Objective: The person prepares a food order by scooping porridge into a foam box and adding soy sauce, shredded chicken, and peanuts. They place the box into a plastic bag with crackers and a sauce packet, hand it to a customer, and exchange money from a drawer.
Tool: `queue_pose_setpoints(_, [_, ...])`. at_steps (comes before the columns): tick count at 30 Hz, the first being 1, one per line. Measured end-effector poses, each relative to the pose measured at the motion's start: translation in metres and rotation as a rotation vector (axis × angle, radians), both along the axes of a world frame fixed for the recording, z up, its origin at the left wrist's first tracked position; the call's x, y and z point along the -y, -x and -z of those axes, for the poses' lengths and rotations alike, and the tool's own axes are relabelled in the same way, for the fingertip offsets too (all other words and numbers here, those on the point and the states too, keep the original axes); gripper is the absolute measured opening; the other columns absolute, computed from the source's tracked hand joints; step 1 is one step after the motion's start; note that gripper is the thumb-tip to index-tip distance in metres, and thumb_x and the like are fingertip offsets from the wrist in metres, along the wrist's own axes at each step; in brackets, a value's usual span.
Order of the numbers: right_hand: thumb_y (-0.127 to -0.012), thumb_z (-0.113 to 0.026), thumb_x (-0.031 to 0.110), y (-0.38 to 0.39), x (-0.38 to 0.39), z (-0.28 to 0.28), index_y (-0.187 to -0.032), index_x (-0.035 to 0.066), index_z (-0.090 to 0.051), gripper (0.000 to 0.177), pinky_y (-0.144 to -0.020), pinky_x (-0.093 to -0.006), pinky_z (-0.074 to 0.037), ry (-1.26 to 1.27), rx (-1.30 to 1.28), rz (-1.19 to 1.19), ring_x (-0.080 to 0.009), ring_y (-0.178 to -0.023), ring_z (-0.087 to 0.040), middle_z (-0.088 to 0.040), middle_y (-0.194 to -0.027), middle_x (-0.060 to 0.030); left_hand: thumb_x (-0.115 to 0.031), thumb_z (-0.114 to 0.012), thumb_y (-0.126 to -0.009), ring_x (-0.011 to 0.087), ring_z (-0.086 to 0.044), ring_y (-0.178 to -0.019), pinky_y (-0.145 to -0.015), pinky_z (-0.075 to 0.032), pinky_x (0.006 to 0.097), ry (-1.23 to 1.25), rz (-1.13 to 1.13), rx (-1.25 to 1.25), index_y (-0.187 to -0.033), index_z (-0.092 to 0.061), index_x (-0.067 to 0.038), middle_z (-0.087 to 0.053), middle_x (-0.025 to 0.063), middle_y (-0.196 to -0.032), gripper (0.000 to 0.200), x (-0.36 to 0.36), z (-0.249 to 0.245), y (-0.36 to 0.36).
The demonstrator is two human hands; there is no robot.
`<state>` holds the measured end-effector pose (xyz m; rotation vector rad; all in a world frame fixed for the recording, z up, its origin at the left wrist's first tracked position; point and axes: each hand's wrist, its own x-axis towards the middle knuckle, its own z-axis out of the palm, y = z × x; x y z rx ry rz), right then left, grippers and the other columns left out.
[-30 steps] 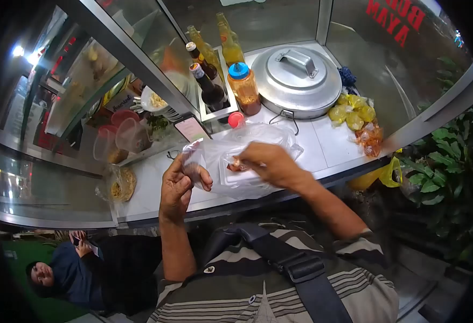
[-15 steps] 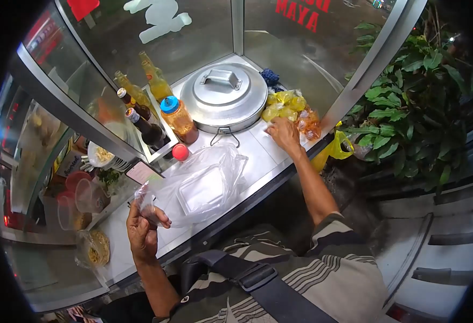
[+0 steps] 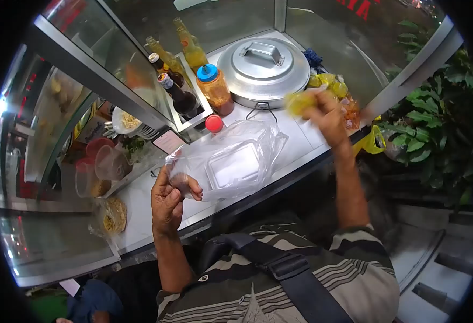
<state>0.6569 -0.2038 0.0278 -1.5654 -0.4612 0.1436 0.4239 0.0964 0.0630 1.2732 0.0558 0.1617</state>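
Note:
My left hand point(image 3: 169, 202) grips the mouth of a clear plastic bag point(image 3: 275, 141), its fingers partly behind the film. Inside the bag a white takeaway box point(image 3: 234, 166) lies on the counter. My right hand point(image 3: 327, 119), smeared by motion, has a small yellow plastic packet point(image 3: 297, 103) in its fingers, above the counter's right part. Just behind that hand sit more yellow packets point(image 3: 338, 86) and a pile of orange-red packets point(image 3: 350, 113).
A large lidded metal pot point(image 3: 231, 81) stands at the back. Left of it are an orange sauce jar point(image 3: 215, 94), dark bottles point(image 3: 182, 99) in a rack, a red cap point(image 3: 214, 124) and a phone point(image 3: 168, 141). Glass panes and a metal post point(image 3: 414, 67) border the counter.
My right hand has picked a yellow packet from the pile and lifted it away. My left hand still holds the bag. The whole view has shifted, with things now farther right.

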Motion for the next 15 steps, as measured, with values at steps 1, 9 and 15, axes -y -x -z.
queue_pose_setpoints(1, [-0.079,-0.072,0.008,0.028,-0.020,-0.002,-0.107,0.000,-0.063,0.031,-0.077,-0.0306,-0.052,-0.097,-0.040,-0.222,-0.0136,-0.085,-0.064,-0.068,-0.094,-0.0082,-0.038,-0.064,-0.086,0.0224,-0.060,-0.072,-0.067,-0.050,0.0325,0.006,0.022,-0.001,-0.147,-0.028,0.001,-0.061,0.0151,-0.081,0.080,-0.001,0.000,0.000])
queue_pose_setpoints(9, [-0.081,-0.067,0.016,0.087,-0.081,0.047,-0.103,0.003,-0.065,0.026,-0.085,-0.0416,-0.050,0.330,0.509,-0.304,-0.0335,-0.097,-0.062,-0.065,-0.100,-0.0164,-0.032,-0.052,-0.095,0.0176,-0.046,-0.075,-0.072,-0.040,0.0337,0.014,-0.011,0.020,-0.147,-0.024,-0.002,-0.048,0.0101,-0.088,0.066,-0.008,0.005,0.011])
queue_pose_setpoints(15, [-0.090,-0.059,0.009,0.004,0.191,0.099,-0.094,0.001,-0.065,0.012,-0.076,-0.0360,-0.051,0.391,0.117,0.852,-0.0285,-0.085,-0.066,-0.067,-0.091,-0.0158,-0.039,-0.047,-0.099,0.0258,-0.064,-0.085,-0.087,-0.045,0.0480,0.429,-0.099,-0.071,-0.124,-0.057,-0.006,-0.070,0.0141,-0.098,0.043,-0.072,0.054,0.046])
